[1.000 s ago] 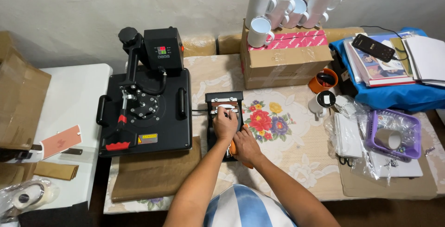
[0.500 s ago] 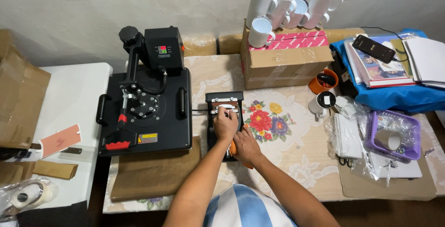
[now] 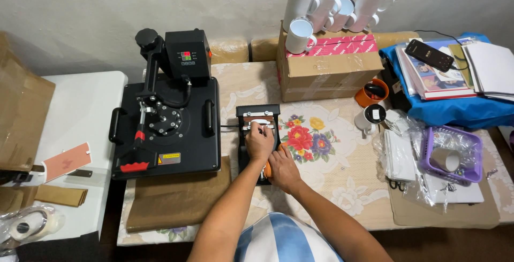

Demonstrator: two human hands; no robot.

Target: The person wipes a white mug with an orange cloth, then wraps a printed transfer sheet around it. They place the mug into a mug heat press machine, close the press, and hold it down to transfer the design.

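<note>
The small mug press [image 3: 258, 133] is lying on the floral tablecloth [image 3: 332, 149], right of the flat heat press [image 3: 166, 125]. Its top is being gripped by the curled left hand [image 3: 259, 143]; the orange handle [image 3: 267, 172] is being grasped by the right hand [image 3: 282, 170]. Clamping is judged underway, unfinished. White mugs [image 3: 326, 5] on a cardboard box [image 3: 326, 69] are standing well apart; nothing is being blocked.

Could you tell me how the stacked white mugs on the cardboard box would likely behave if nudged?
The white mugs look ceramic, so probably hard, slippery and breakable. They stand piled on the cardboard box near its edge, so a push could likely topple several. One lying sideways might roll.
</note>
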